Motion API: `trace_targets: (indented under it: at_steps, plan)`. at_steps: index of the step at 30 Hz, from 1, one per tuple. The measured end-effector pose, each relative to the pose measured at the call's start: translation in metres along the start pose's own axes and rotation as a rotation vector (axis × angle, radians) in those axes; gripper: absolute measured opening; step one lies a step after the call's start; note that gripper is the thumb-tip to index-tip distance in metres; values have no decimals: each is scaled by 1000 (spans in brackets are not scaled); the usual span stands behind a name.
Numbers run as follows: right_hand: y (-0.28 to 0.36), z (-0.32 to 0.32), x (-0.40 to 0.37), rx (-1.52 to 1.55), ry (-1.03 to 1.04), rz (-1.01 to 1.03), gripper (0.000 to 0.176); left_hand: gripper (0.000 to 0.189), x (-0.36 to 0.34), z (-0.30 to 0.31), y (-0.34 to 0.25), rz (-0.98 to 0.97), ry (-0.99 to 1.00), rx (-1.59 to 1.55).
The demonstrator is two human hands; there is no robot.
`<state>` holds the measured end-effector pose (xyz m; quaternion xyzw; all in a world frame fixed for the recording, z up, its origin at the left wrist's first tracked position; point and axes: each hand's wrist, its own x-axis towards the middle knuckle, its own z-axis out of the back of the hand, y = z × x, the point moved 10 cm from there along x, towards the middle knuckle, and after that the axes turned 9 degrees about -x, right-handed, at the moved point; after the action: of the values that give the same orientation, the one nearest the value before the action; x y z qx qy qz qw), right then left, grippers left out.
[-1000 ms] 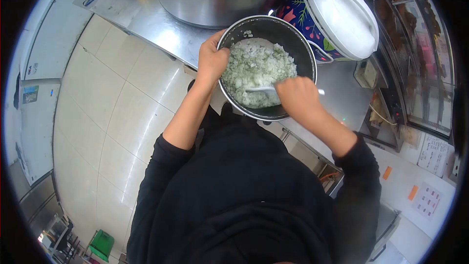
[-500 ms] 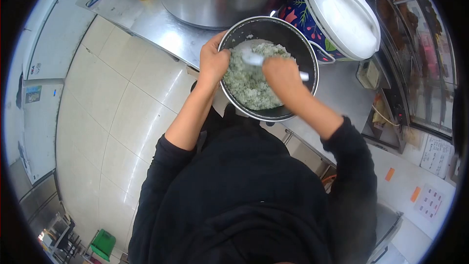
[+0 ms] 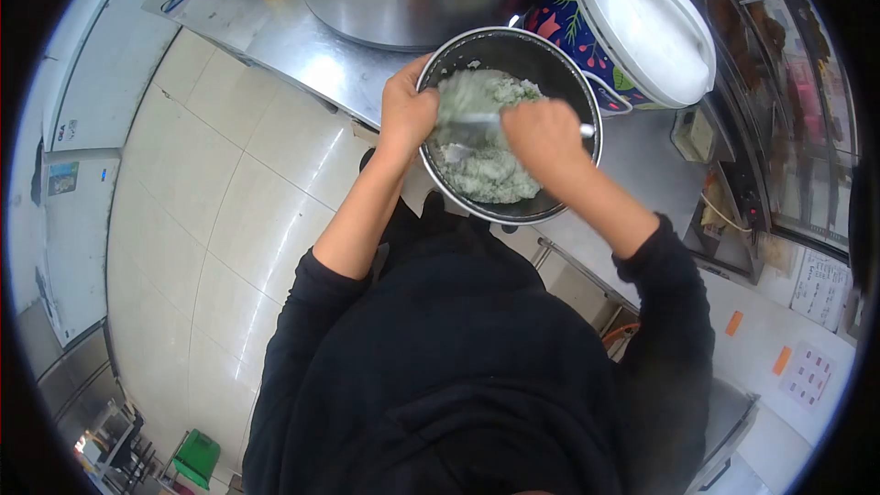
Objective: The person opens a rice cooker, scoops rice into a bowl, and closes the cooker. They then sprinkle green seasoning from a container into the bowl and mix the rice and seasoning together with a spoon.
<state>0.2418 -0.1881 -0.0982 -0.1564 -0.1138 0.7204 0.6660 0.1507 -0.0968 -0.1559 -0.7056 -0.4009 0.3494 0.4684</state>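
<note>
My left hand (image 3: 410,108) grips the left rim of a round dark-lined pot (image 3: 550,64), with the thumb over the edge. Inside the pot lies a mass of pale green rice-like food (image 3: 490,174). My right hand (image 3: 543,136) is closed around a white paddle or spoon (image 3: 477,119), above the food. The paddle is smeared by motion, and its handle end sticks out to the right of my fist. The pot is tilted somewhat toward me at the counter's edge.
Behind the pot stands a large steel container (image 3: 440,0). A patterned rice cooker with a white lid (image 3: 642,27) is on the steel counter (image 3: 642,160) at the right. A glass display case (image 3: 788,110) is farther right. Tiled floor (image 3: 220,202) lies to the left.
My right hand and the paddle have shifted slightly right, and the paddle lies at a different angle in the food. The pot and my left hand have moved a little right and up.
</note>
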Motion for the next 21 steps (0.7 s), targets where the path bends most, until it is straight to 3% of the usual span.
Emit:
trace_targets:
  at_steps: [5,8,12,15,16,19,21]
  plan:
    - [-28,38,22,-60,-111,-90,9,47,-1,-3,-4,-3,-3,3]
    - [21,-6,11,17,-87,24,6,47,-1,0,4,68,-22,-86]
    - [15,17,-38,141,19,96,4,47,-21,11,-9,-131,-101,54]
    - [-25,52,-59,58,139,48,5,49,-26,17,-17,-99,-108,180]
    - [-28,50,-66,30,208,47,6,49,-12,20,-5,9,-74,245]
    - [-9,10,-59,22,138,117,8,44,11,-8,-11,57,110,190]
    - [-11,-3,-36,20,42,65,8,43,10,-6,-11,81,97,229]
